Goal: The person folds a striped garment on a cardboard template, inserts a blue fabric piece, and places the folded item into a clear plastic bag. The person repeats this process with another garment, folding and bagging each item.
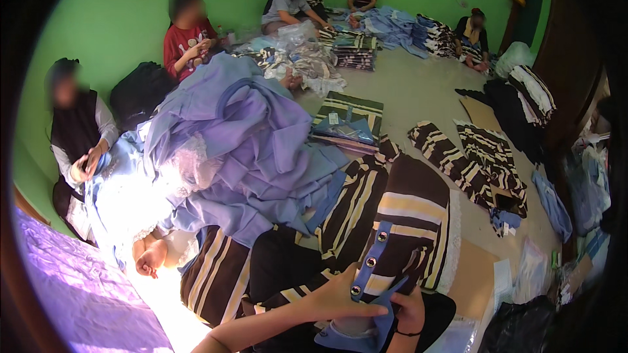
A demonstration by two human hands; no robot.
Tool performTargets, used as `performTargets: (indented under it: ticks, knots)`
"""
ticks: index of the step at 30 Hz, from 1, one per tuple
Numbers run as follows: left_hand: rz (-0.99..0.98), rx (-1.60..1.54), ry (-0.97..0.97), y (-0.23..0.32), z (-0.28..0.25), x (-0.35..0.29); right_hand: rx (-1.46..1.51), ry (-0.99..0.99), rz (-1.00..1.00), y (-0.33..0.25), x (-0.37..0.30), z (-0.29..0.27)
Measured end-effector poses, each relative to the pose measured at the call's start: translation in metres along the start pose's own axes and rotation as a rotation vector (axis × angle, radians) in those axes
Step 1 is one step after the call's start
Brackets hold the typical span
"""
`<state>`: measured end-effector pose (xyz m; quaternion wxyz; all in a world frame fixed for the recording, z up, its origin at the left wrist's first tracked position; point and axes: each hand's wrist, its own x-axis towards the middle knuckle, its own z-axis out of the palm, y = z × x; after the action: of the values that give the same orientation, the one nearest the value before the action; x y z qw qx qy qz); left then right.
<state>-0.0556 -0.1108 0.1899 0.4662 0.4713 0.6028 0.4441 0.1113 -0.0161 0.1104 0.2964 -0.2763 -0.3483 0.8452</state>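
A brown, cream and yellow striped garment (pixel 412 186) lies in front of me, partly folded. Down its front runs a blue placket (pixel 377 258) with several dark round buttons. My left hand (pixel 343 299) reaches across its lower part, gripping the cloth beside the placket with the thumb stretched to the right. At the blue collar (pixel 386 327) is my right hand (pixel 410 307), its fingers closed on the collar's edge; a dark band circles that wrist. A pale, rounded piece shows inside the collar, and I cannot make out what it is.
A large heap of lilac-blue cloth (pixel 242 131) rises at the left. Folded striped garments (pixel 350 117) are stacked ahead, and more striped pieces (pixel 481 163) lie to the right. Brown cardboard (pixel 468 274) and a black plastic bag (pixel 520 327) are at my right. Several people sit along the green walls.
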Motion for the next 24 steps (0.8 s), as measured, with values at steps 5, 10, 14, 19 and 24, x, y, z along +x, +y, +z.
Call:
performTargets:
  ticks: [5, 10, 14, 19, 24]
  knots:
    - [-0.137, -0.031, -0.019, 0.001, -0.002, -0.002, -0.015, 0.023, 0.040, 0.005, -0.005, -0.002]
    - [-0.013, 0.021, 0.015, 0.006, -0.002, -0.004, 0.012, -0.031, 0.012, 0.011, -0.006, -0.002]
    - [-0.006, 0.086, 0.048, 0.009, 0.001, -0.006, 0.032, -0.039, -0.014, 0.016, -0.006, 0.005]
    - [-0.008, 0.015, 0.028, 0.008, -0.008, -0.006, 0.041, 0.051, -0.081, 0.013, -0.014, 0.024]
    - [-0.017, -0.013, -0.004, 0.012, -0.005, -0.003, 0.010, 0.124, 0.003, 0.010, -0.021, 0.031]
